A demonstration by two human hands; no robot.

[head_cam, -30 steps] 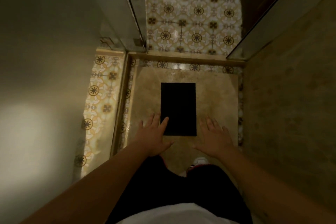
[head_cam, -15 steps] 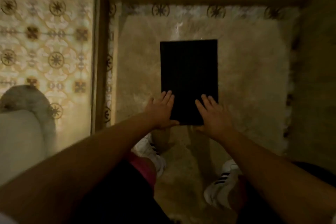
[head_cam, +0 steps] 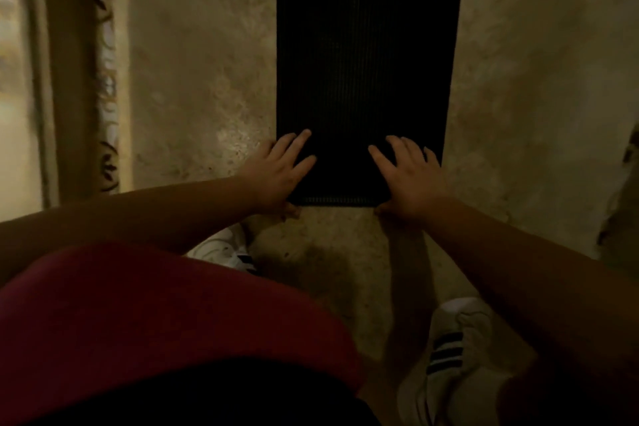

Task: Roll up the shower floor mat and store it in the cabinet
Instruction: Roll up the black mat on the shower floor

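The black ribbed shower floor mat (head_cam: pixel 363 62) lies flat on the beige stone shower floor (head_cam: pixel 200 97) and runs away from me out of the top of the view. My left hand (head_cam: pixel 276 173) is on its near left corner and my right hand (head_cam: pixel 408 176) on its near right corner. On both hands the fingers are spread on top of the mat and the thumb is tucked at the near edge. That edge looks slightly raised, so its ribbed end shows. No cabinet is in view.
A raised curb (head_cam: pixel 69 79) with a patterned tile strip (head_cam: pixel 105 79) borders the floor on the left. My white striped shoes (head_cam: pixel 449 349) stand just behind the mat, and my knee in red shorts (head_cam: pixel 155 304) fills the lower left. A wall edge (head_cam: pixel 622 183) is at the right.
The view has dropped much closer to the floor. Both hands moved from above the floor onto the mat's near corners, and the thumbs now sit at its near edge.
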